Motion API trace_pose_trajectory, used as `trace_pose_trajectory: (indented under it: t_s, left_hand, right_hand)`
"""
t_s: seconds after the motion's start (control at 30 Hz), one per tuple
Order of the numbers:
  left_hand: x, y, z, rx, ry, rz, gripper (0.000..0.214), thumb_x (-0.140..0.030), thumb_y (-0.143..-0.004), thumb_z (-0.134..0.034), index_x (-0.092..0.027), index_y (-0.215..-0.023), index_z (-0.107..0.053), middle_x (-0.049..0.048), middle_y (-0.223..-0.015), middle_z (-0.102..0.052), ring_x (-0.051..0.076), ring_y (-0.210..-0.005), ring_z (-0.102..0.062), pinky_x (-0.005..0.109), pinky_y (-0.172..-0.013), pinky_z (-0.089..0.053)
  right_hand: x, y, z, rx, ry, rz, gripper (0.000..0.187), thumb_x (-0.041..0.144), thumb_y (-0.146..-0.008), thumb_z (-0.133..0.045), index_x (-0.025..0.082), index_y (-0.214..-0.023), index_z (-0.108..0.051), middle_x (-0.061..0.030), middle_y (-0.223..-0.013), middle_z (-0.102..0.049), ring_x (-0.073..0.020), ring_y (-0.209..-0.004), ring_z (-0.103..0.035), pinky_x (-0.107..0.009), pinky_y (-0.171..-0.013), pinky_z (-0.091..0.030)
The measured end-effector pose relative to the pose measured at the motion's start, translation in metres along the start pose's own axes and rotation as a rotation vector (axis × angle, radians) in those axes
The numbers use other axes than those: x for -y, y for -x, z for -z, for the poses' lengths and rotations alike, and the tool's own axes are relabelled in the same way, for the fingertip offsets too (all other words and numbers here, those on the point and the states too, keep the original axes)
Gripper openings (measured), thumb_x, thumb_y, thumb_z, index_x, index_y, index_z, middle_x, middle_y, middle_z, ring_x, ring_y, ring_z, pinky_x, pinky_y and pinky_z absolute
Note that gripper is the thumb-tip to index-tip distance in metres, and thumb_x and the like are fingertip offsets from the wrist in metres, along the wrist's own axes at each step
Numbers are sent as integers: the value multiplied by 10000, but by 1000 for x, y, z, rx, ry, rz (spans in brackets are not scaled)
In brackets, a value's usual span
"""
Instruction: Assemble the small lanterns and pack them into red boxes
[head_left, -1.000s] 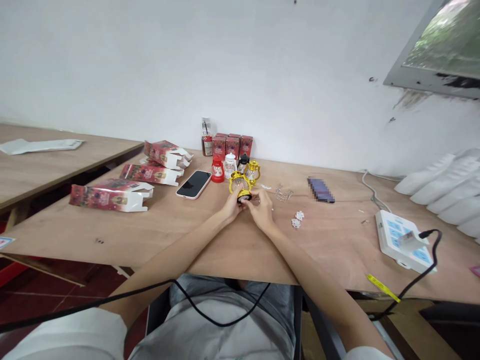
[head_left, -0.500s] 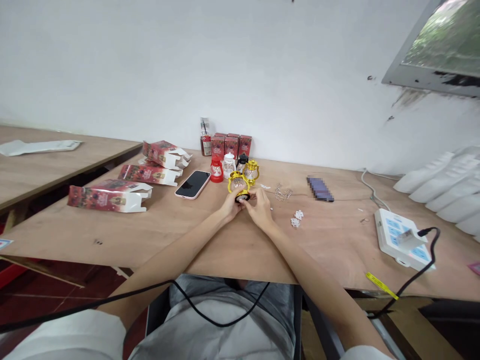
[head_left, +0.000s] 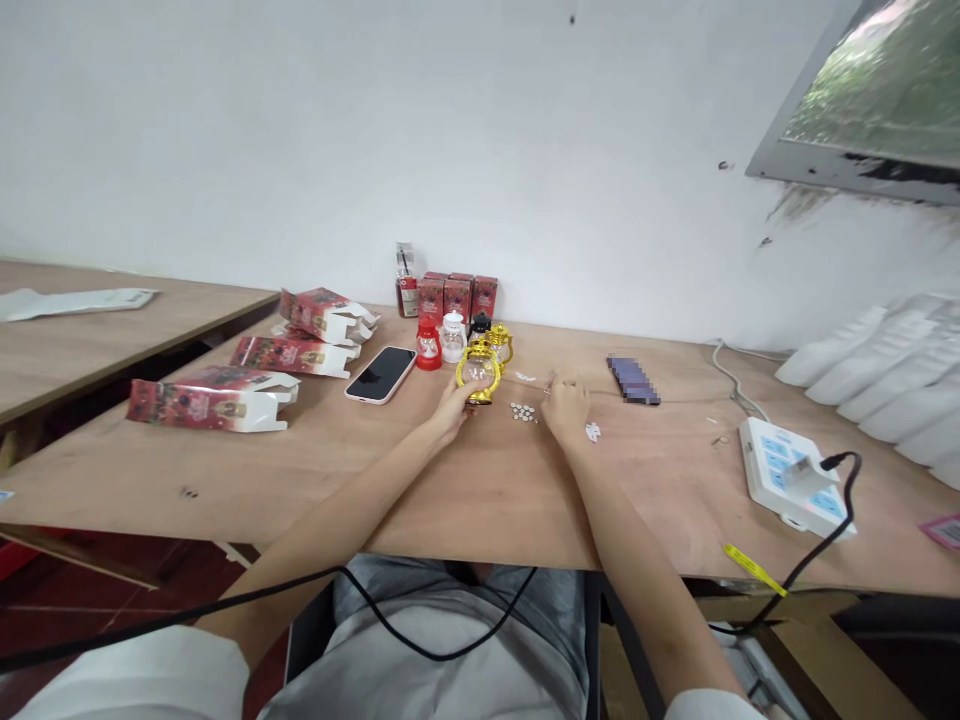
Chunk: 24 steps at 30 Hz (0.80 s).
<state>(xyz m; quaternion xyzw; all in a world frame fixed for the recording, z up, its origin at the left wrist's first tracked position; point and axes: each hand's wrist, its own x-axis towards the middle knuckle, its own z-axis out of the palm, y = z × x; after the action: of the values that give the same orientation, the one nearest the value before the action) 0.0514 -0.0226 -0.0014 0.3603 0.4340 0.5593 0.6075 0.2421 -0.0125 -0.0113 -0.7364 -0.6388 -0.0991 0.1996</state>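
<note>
My left hand (head_left: 452,406) grips a small gold lantern (head_left: 478,369) by its base; the lantern stands upright on the wooden table (head_left: 465,480). My right hand (head_left: 567,404) lies further right, its fingers curled down over small wire pieces (head_left: 553,383) by the fingertips. What they pinch is hidden. A little cluster of button cells (head_left: 523,411) lies on the table between my hands. Small white bits (head_left: 592,432) lie just right of my right wrist.
Red, white, black and gold mini lanterns (head_left: 453,336) stand behind, before red boxes (head_left: 457,296) at the wall. A phone (head_left: 381,373) and open red cartons (head_left: 210,398) lie left. A blurred dark item (head_left: 634,380) and a white power strip (head_left: 784,462) with black cable sit right.
My right hand has let go of the gold lantern and moved right to the wire pieces. The button cells now show on the table. My left hand has stood the lantern upright.
</note>
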Motion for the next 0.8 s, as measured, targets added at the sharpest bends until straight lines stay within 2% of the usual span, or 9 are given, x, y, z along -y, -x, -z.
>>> trace_pose_trajectory:
  t_s: [0.13,0.27,0.47,0.57,0.7,0.8]
  left_hand:
    - [0,2,0,55,-53,-10,514,-268,-485,-816,-212,-948,-599,-35,-730,-596,77,-596,-497,184,-487,-317]
    - [0,3,0,83,-78,-23,492,-288,-478,-814,-197,-928,-636,-22,-757,-607,75,-617,-483,187,-504,-314]
    - [-2,1,1,81,-93,-13,445,-316,-464,-823,-164,-829,-620,-22,-708,-567,77,-612,-480,189,-495,-304]
    - [-1,-1,1,54,-102,-10,458,-319,-484,-824,-169,-826,-560,-28,-702,-556,74,-583,-475,197,-492,-316]
    - [2,-4,2,-67,-106,-24,579,-289,-506,-833,-209,-913,-429,-33,-761,-578,86,-586,-525,208,-502,-357]
    - [1,-3,3,-62,-108,-42,622,-294,-527,-831,-231,-949,-379,-38,-781,-587,88,-569,-549,217,-524,-399]
  right_hand:
    - [-3,-2,-4,62,116,48,502,21,-785,-430,62,-1278,-516,-218,-994,-671,-313,-1090,-552,-383,-867,-347]
    - [-4,-4,-5,63,165,118,506,5,-815,-390,78,-1304,-494,-214,-982,-680,-309,-1066,-579,-390,-867,-363]
    - [-6,-4,-8,16,215,180,409,10,-862,-331,89,-1194,-555,-240,-1128,-623,-297,-1073,-562,-407,-881,-371]
    - [-8,-6,-10,-59,178,142,363,33,-890,-317,88,-1170,-541,-223,-1106,-617,-267,-1038,-554,-377,-860,-378]
    - [-11,-8,-9,-176,90,30,302,63,-903,-326,97,-1123,-531,-185,-1030,-612,-252,-988,-524,-337,-808,-375]
    - [-12,-8,-8,-212,20,-4,273,81,-889,-390,119,-1129,-514,-157,-1038,-597,-249,-991,-500,-337,-828,-368]
